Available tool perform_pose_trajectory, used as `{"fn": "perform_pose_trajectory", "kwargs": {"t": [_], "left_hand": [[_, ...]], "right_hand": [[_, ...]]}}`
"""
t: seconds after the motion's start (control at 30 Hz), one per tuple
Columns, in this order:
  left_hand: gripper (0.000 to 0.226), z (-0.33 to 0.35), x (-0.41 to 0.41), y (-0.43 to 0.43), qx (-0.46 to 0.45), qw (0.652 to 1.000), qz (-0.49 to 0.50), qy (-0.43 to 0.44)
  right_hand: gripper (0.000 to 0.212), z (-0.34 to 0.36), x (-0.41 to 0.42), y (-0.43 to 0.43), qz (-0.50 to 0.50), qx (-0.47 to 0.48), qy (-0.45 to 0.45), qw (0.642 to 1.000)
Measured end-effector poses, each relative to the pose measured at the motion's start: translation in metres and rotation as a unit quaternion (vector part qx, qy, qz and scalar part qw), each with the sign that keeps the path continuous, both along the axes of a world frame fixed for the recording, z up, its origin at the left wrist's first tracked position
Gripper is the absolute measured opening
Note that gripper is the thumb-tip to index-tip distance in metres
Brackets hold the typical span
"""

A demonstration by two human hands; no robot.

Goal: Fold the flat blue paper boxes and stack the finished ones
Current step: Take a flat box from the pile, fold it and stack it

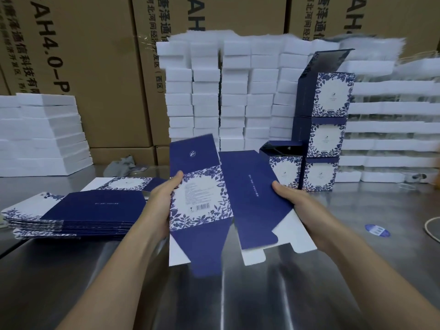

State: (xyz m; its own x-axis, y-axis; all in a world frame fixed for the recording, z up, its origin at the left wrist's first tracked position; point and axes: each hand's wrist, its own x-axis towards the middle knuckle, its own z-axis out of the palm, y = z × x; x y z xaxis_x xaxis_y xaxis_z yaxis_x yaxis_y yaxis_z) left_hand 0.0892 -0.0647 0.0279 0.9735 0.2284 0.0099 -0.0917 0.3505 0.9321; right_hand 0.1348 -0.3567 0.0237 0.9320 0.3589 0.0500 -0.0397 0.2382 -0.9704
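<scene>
I hold one flat blue paper box blank (247,194) upright above the steel table (238,294). My left hand (162,208) grips its left edge beside the floral panel with the barcode. My right hand (295,206) grips the right edge of the plain blue panel. The blank is bent slightly along its middle crease. A pile of flat blanks (71,215) lies on the table to the left. Folded boxes stand at the right: a column of three (326,139) with the top lid open, and one open box (283,165) in front of it.
White foam blocks (228,96) are stacked in rows behind the blank, with more at the left (40,136) and right (385,129). Brown cartons (95,55) form the back wall. A round blue sticker (377,230) and a cord (432,229) lie at right.
</scene>
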Motion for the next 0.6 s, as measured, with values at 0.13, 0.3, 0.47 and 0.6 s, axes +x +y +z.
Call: {"fn": "perform_pose_trajectory", "kwargs": {"t": [0.13, 0.3, 0.47, 0.6], "left_hand": [[0.037, -0.001, 0.0, 0.004, 0.005, 1.0, 0.005, 0.003], [0.023, 0.002, 0.003, 0.0, 0.023, 1.0, -0.008, -0.009], [0.04, -0.004, 0.001, -0.007, 0.029, 0.997, -0.065, 0.021], [0.037, -0.002, -0.001, -0.008, 0.053, 0.998, -0.039, 0.011]], "right_hand": [[0.031, -0.002, 0.004, 0.0, -0.001, -0.013, 0.0, 1.0], [0.045, -0.008, 0.011, -0.003, -0.054, -0.027, -0.031, 0.998], [0.034, -0.004, 0.011, -0.004, -0.081, 0.034, -0.026, 0.996], [0.034, -0.005, 0.011, -0.002, -0.082, 0.018, -0.037, 0.996]]}}
